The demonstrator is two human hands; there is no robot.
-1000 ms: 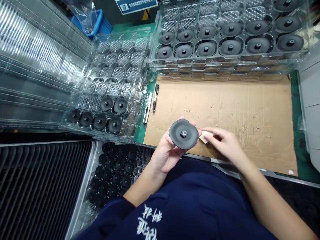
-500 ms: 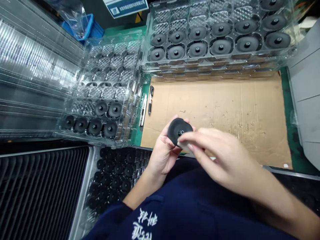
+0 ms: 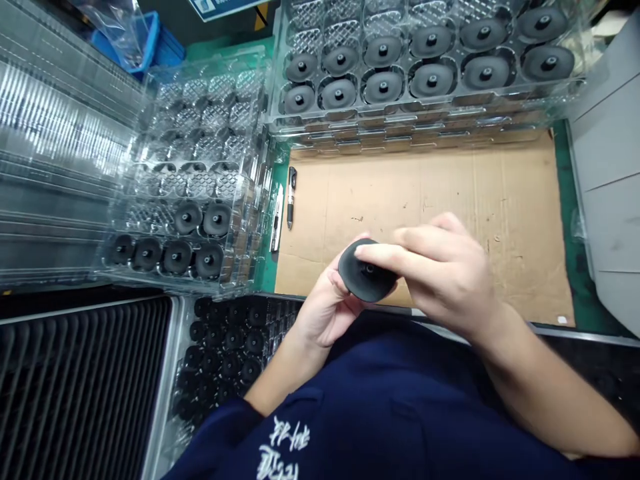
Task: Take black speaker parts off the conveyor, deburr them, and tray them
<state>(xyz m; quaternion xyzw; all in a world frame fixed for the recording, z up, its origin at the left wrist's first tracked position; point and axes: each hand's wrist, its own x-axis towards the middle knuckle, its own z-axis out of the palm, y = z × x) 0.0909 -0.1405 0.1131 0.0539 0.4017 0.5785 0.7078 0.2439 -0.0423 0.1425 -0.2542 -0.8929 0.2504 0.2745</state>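
Observation:
A round black rubber-like disc (image 3: 369,285) with a small stem at its centre is held over the front edge of the cardboard. My left hand (image 3: 327,303) grips it from the left and below, fingers curled round its rim. My right hand (image 3: 443,270) reaches over from the right, its index fingertip touching the disc's upper face; the other fingers are bent, and whether anything is between them is hidden. Similar discs sit in a clear tray (image 3: 345,123) at the back and in another clear tray (image 3: 165,272) at the left.
Cardboard (image 3: 450,193) covers the green table (image 3: 580,267). A black pen (image 3: 291,197) and a white pen-like tool (image 3: 277,217) lie at its left edge. Stacked clear trays (image 3: 55,153) stand far left, a blue bin (image 3: 167,47) behind. More discs (image 3: 233,340) sit low at left.
My right hand has moved up over the disc, its index finger now at the upper part of the face. The disc has turned in my left hand, and the view has shifted slightly.

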